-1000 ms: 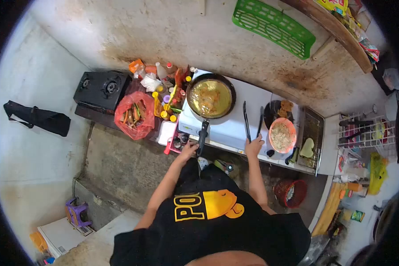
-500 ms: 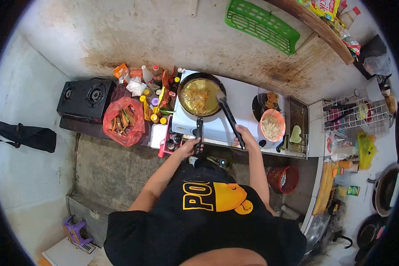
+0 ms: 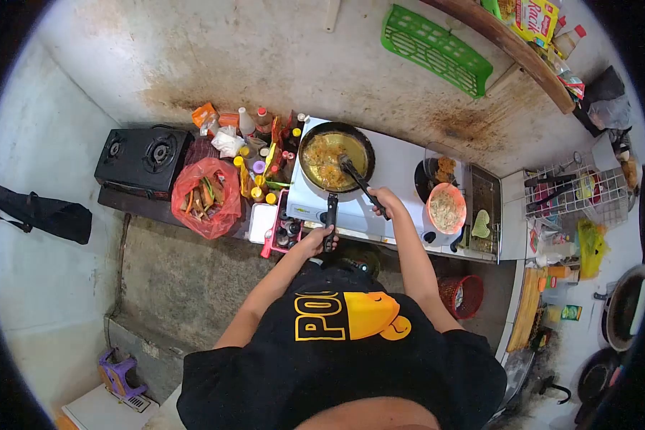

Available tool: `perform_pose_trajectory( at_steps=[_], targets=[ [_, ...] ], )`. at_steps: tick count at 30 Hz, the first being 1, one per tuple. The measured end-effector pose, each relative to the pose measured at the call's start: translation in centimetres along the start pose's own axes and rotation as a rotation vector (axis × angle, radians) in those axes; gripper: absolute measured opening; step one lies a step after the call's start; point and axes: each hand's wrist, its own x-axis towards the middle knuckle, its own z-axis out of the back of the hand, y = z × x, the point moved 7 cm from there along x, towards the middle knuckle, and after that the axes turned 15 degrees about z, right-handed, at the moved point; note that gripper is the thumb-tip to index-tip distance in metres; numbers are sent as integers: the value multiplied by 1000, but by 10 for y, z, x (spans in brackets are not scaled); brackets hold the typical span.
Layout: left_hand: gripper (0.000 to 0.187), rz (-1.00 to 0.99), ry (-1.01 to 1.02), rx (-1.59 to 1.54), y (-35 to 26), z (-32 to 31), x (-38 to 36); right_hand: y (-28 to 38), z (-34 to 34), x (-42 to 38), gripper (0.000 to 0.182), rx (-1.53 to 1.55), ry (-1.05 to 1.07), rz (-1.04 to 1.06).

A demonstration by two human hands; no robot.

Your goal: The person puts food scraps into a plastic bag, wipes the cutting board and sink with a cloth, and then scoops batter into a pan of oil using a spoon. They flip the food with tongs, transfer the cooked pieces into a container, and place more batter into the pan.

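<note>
On the L side of the white stove (image 3: 398, 161), the pan (image 3: 370, 166) holds oil w/ frying food (image 3: 330, 174). R hand (image 3: 387, 203) grips black tongs (image 3: 357, 175), long axis slanting up-L in view, tips pointing into pan. L hand (image 3: 318, 240) is clenched round pan handle (image 3: 332, 213), which points back twd wearer.

Pan handle (image 3: 332, 209) partly hidden by left hand (image 3: 319, 241), stove lettering (image 3: 302, 210) too small to read

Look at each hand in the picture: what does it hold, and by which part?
Left hand: the frying pan, by the handle's outer end. Right hand: a black utensil, near its outer end.
</note>
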Motion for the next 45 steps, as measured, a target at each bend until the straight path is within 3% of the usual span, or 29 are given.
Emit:
perform_pose_trajectory(
  at_steps=[9,12,14,19,26,35,40,45],
  targets=[
    [26,31,21,-9,-1,3,2,17,6,-25,28,-66,-130,160],
    [26,31,-9,-2,-1,2,0,18,15,-25,33,-249,-183,242],
    [26,28,-15,-2,-1,3,0,22,24,-16,38,-791,-275,528],
    [26,-17,52,21,-2,4,3,76,-5,-89,35,-1091,-429,516],
    [27,-18,53,20,-1,9,8,51,-23,-94,31,-1400,-425,606],
    [29,-33,66,4,-2,5,3,37,-30,-93,40,-1496,-457,629],
    [29,-14,-60,25,-3,8,-3,43,-29,-98,31,-1445,-480,633],
    [27,-35,-6,54,-5,8,-1,48,-19,-105,34,-1334,-536,570]
  ],
)
